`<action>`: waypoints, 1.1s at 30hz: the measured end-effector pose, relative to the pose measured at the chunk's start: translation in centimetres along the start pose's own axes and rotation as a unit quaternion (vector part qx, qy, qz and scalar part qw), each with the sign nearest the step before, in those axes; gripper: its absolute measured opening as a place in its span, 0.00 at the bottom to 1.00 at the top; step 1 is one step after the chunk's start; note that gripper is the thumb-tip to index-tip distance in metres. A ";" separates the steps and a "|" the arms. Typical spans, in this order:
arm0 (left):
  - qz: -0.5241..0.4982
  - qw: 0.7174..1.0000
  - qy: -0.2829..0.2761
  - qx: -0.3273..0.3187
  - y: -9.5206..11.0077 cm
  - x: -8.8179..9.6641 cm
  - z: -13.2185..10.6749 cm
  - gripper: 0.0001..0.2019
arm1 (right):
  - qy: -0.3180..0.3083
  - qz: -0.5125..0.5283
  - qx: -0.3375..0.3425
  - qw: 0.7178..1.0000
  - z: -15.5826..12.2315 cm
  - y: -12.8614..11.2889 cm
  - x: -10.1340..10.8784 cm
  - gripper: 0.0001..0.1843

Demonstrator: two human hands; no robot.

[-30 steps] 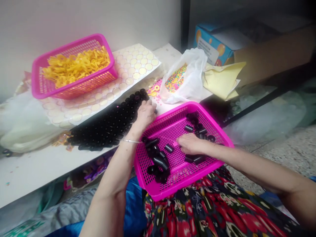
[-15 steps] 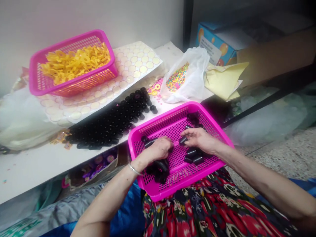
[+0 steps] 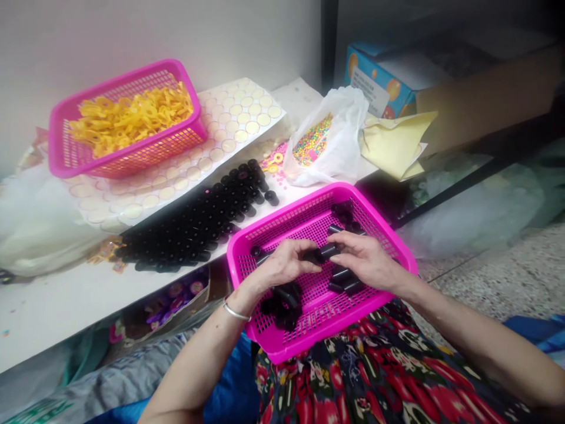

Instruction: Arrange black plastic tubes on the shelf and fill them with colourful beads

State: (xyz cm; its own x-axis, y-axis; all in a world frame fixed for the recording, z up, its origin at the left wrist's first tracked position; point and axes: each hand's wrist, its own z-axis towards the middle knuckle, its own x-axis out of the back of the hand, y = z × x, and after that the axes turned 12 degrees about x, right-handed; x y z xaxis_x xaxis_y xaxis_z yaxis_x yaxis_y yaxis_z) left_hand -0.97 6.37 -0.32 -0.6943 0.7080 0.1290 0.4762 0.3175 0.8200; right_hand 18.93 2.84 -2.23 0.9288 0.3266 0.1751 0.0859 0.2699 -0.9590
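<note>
Inside the pink basket [image 3: 375, 212] on my lap, both hands meet over the mesh bottom. My right hand [image 3: 368, 259] pinches a short black cylinder [image 3: 329, 252] between thumb and fingers. The thumb and fingers of my left hand [image 3: 286, 262] close around a dark piece at that cylinder's left end; whether it is a separate cylinder I cannot tell. More black cylinders [image 3: 286, 300] lie in a heap below my left hand. Others [image 3: 346, 280] rest under my right hand and in the far right corner.
Rows of black cylinders [image 3: 189, 229] stand packed on the white table [image 3: 53, 312]. Behind them, a pink basket [image 3: 194, 121] of yellow pieces [image 3: 132, 118] sits on sticker sheets [image 3: 241, 112]. A white bag [image 3: 344, 129] holds colourful beads [image 3: 313, 141]. A blue box [image 3: 375, 82] stands behind.
My left hand has turned and lifted from a fist-like grasp, bringing its fingertips to the cylinder in my right hand. The right-hand cylinder stays near the basket's middle.
</note>
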 end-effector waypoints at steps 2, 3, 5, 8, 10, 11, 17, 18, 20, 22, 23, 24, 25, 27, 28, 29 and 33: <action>-0.003 1.000 -0.022 -0.002 0.0 -0.1 0.0 0.11 | -0.041 -0.065 0.073 0.994 -0.1 -0.1 -0.1 0.16; -0.006 1.000 -0.025 -0.005 0.1 -0.2 0.1 0.12 | -0.055 -0.096 0.105 0.988 -0.1 -0.1 -0.2 0.18; 0.005 1.000 -0.003 -0.019 0.1 -0.3 0.3 0.12 | -0.059 -0.145 0.140 0.978 -0.2 0.0 -0.6 0.19; 0.066 0.995 0.063 -0.047 -0.1 -0.7 0.6 0.10 | -0.052 -0.186 0.100 0.976 -0.2 0.3 -1.3 0.17; 0.103 0.988 0.089 -0.071 -0.4 -1.0 0.5 0.10 | -0.047 -0.178 0.029 0.982 -0.1 0.5 -1.7 0.16; 0.114 0.985 0.098 -0.084 -0.6 -1.1 0.4 0.10 | -0.036 -0.164 -0.008 0.986 0.0 0.6 -1.9 0.18; 0.132 0.951 0.192 -0.204 0.0 0.6 -0.1 0.09 | -0.014 -0.067 -0.084 0.994 1.0 -0.2 -2.2 0.22; 0.145 0.937 0.234 -0.216 0.4 1.6 0.1 0.09 | -0.014 -0.059 -0.083 0.995 1.1 -0.5 -2.1 0.22; 0.193 0.899 0.327 -0.216 1.4 4.2 1.0 0.10 | -0.006 -0.055 -0.076 0.996 1.2 -0.9 -1.8 0.22; 0.267 0.856 0.400 -0.188 2.6 7.2 2.4 0.14 | -0.002 -0.067 -0.072 0.995 1.0 -0.8 -1.3 0.19; 0.300 0.840 0.422 -0.160 3.1 8.7 3.2 0.16 | 0.000 -0.073 -0.076 0.994 0.8 -0.7 -1.0 0.18; 0.328 0.829 0.435 -0.123 3.6 10.0 4.0 0.15 | 0.004 -0.076 -0.083 0.994 0.6 -0.4 -0.6 0.18; 0.352 0.821 0.441 -0.085 3.9 11.1 4.9 0.15 | 0.016 -0.073 -0.090 0.993 0.3 -0.1 -0.1 0.17; 0.398 0.798 0.451 -0.026 4.4 12.6 6.4 0.13 | 0.055 -0.074 -0.103 0.990 -0.4 0.7 1.1 0.15; 0.420 0.789 0.449 -0.008 4.4 13.0 7.0 0.13 | 0.075 -0.087 -0.107 0.988 -0.8 1.0 1.7 0.14; 0.440 0.780 0.446 0.004 4.4 13.2 7.5 0.13 | 0.087 -0.109 -0.110 0.984 -1.2 1.3 2.4 0.13; 0.483 0.761 0.433 0.021 3.5 13.0 8.2 0.13 | 0.044 -0.222 -0.098 0.969 -2.5 1.5 4.2 0.07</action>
State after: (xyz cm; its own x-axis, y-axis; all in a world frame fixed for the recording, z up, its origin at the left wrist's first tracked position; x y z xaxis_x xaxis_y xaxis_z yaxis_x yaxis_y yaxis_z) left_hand -3.89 21.85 -0.31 -0.0966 -0.0523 0.9939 0.9941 -0.0547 0.0937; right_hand 23.86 2.33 -3.46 0.8110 0.1378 0.5687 0.5428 0.1856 -0.8191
